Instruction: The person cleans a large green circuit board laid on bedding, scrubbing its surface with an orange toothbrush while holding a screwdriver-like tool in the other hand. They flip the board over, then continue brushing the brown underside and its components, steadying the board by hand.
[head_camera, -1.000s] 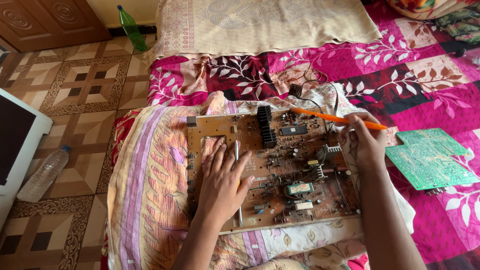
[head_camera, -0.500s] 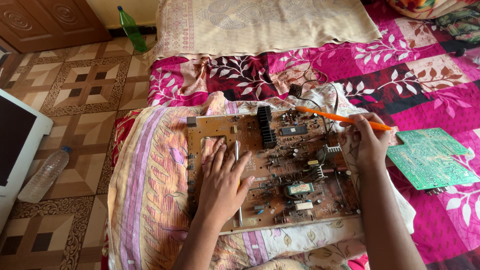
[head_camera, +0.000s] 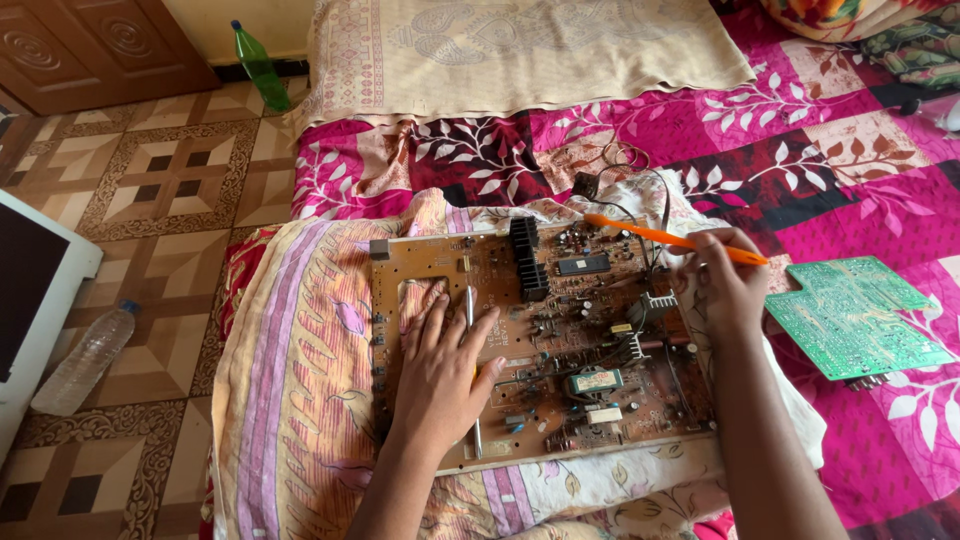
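Brown circuit board (head_camera: 560, 340) lies component-side up on a striped cloth (head_camera: 300, 400) over the bed. Left hand (head_camera: 440, 375) presses it flat, fingers spread; right hand (head_camera: 720, 290) grips an orange tool (head_camera: 670, 240). Steady pressure should keep the board from sliding.

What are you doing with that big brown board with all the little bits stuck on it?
A person is working on a large brown circuit board lying on a striped cloth on a bed. The left hand lies flat on the board, holding it down. The right hand holds an orange tool like a pen over the board's far right corner. A smaller green circuit board lies to the right on the pink bedsheet.
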